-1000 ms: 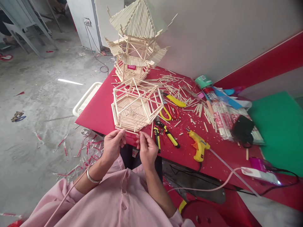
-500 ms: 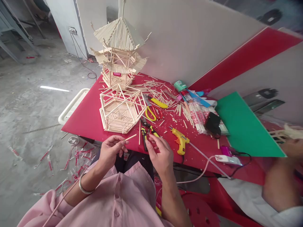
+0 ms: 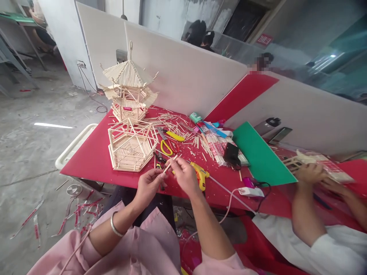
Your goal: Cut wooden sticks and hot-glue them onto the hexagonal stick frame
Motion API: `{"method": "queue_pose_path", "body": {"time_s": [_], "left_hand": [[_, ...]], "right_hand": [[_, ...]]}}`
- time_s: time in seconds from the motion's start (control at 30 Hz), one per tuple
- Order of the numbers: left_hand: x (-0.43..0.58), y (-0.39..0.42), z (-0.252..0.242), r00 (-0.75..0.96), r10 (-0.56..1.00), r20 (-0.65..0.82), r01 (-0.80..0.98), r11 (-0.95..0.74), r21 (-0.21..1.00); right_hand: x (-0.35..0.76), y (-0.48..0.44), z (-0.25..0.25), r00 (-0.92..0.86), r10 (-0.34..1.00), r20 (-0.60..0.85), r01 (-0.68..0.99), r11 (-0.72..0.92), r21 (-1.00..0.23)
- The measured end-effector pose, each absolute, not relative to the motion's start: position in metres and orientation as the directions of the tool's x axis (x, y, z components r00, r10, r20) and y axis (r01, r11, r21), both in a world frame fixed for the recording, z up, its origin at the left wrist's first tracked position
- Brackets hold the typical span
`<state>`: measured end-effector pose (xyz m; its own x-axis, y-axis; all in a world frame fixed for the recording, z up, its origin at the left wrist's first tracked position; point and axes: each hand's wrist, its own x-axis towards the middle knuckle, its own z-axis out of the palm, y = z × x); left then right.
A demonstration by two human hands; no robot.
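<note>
My left hand and my right hand are both pinched on one thin wooden stick, held just above the red table near its front edge. A hexagonal frame of sticks lies on the table to the left of my hands. Behind it stands a tall stick pagoda. Just right of my right hand a yellow glue gun lies on the table. Yellow-handled pliers lie partly hidden behind my fingers.
Yellow scissors, loose sticks, packets of sticks, a black object and a green board cover the table. At the right a co-worker's hands hold a stick piece. White partitions stand behind. A white tray sits at the table's left.
My view has swung up and to the right. My right hand rose to rejoin the stick in my left hand, in front of the pliers. The co-worker's arms have come fully into sight.
</note>
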<state>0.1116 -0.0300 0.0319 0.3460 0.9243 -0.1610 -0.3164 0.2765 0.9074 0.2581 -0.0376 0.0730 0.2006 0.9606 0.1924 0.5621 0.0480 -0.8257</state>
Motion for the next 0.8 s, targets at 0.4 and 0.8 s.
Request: {"method": "queue_pose_path", "body": {"time_s": [0.4, 0.8], "left_hand": [[0.12, -0.018, 0.031, 0.285, 0.958, 0.034, -0.168, 0.015, 0.986], [0.103, -0.022, 0.024, 0.362, 0.931, 0.053, -0.048, -0.039, 0.998]], "right_hand": [[0.341, 0.127, 0.072, 0.082, 0.991, -0.105, 0.987, -0.066, 0.147], [0.325, 0.253, 0.054, -0.12, 0.986, -0.118, 0.956, 0.146, 0.255]]}}
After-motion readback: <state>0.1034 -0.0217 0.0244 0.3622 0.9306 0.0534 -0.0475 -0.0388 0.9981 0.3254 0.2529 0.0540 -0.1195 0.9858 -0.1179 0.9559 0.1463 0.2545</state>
